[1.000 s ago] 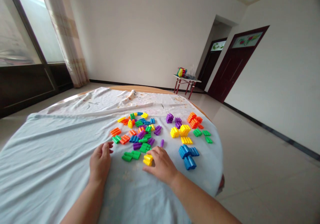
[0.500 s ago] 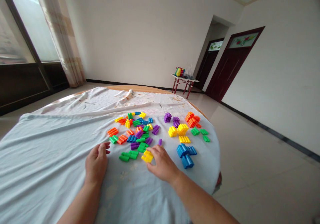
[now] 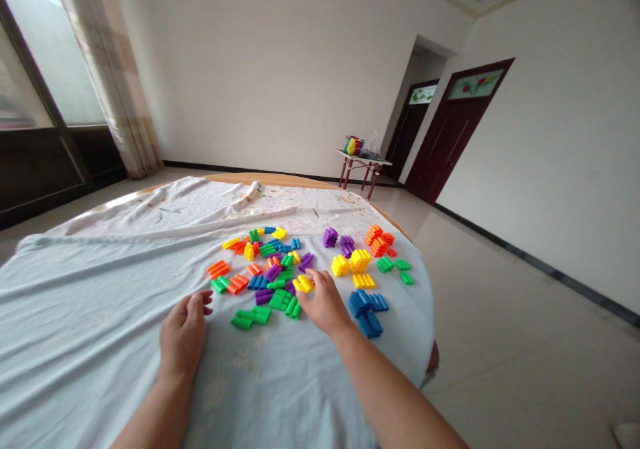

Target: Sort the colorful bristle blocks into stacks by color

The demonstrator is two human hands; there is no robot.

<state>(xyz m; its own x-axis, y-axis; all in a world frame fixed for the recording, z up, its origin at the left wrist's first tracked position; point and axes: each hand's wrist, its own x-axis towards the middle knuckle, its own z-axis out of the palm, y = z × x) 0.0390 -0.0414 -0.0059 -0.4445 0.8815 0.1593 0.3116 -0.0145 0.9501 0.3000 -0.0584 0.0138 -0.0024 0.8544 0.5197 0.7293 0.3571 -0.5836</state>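
Observation:
My right hand [image 3: 325, 302] pinches a yellow ribbed toy block [image 3: 303, 283] between thumb and fingers, over the right side of the mixed pile. Just below it lie green blocks [image 3: 283, 299], with a purple block [image 3: 264, 296] to their left. My left hand [image 3: 184, 325] rests on the pale blue cloth [image 3: 240, 395], holding nothing, its fingers loosely bent and apart. Closest to its fingertips are a green block [image 3: 220, 284] and a joined green piece [image 3: 243, 319].
Blocks grouped by colour lie to the right: purple [image 3: 330, 237], orange [image 3: 379, 241], yellow [image 3: 360, 261], green [image 3: 385, 264] and blue [image 3: 369, 305]. The round table's wooden edge [image 3: 280, 179] shows at the back. Beyond stands a small table [image 3: 365, 160] with bags.
My right hand has lifted the yellow block up and away from the near edge of the pile, uncovering a green block there. My left hand stays resting; the view has shifted slightly.

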